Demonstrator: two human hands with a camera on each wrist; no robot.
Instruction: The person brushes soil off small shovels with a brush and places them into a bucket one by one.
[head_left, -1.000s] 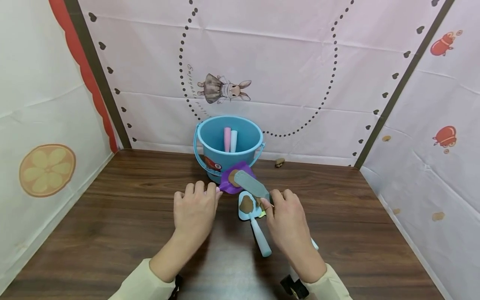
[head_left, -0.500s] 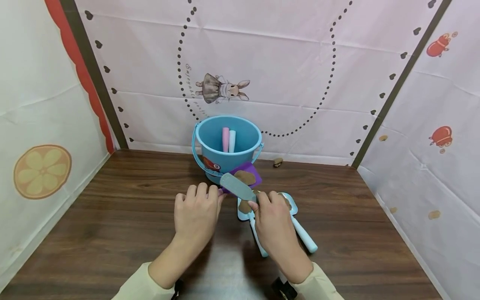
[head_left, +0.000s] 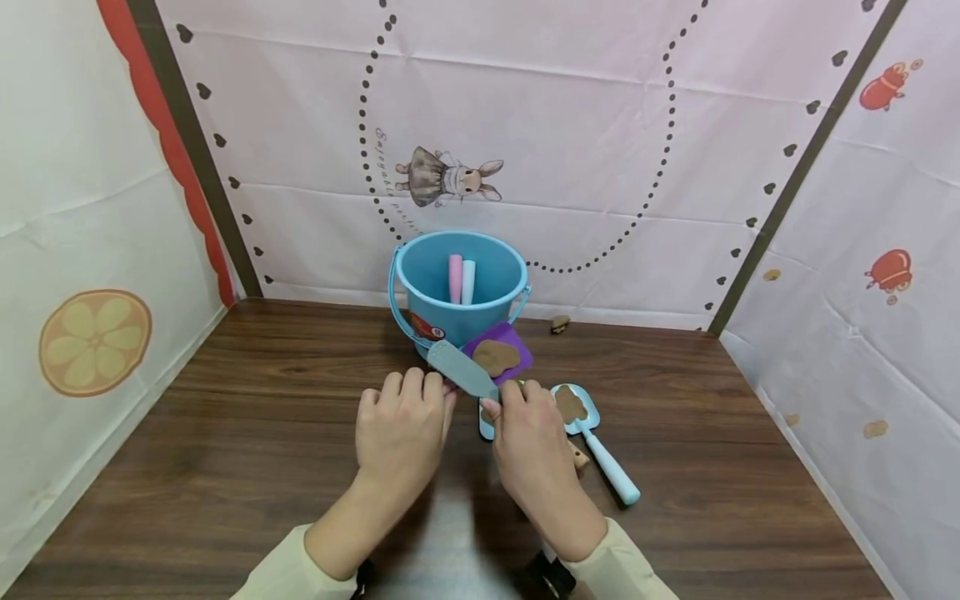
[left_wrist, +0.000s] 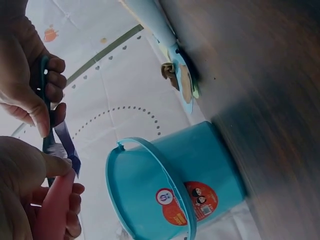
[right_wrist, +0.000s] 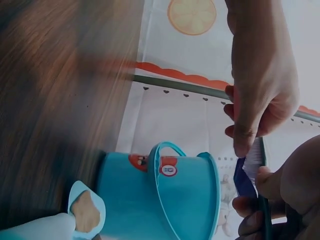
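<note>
My left hand (head_left: 401,425) grips the pink handle (left_wrist: 55,207) of a small purple toy shovel (head_left: 519,340), held up in front of the bucket. A brown muddy patch (head_left: 497,357) covers much of its blade. My right hand (head_left: 534,450) holds a grey-green brush (head_left: 459,368); its pale bristles (left_wrist: 56,150) show in the left wrist view, against the shovel near its neck. On the table to the right lies a light blue shovel (head_left: 615,471) with a brown patch. Another light blue shovel (head_left: 486,429) is mostly hidden behind my right hand.
A blue bucket (head_left: 465,321) with its handle down stands near the back wall, holding a pink handle (head_left: 455,279) and a light blue handle (head_left: 468,283). A small crumpled brown thing (head_left: 559,323) lies by the wall. A light wooden end (head_left: 578,456) pokes out beside my right hand.
My right hand has moved left with the brush, from the purple blade down toward its handle. The purple blade has shifted right and shows more brown. The right-hand light blue shovel has come into view.
</note>
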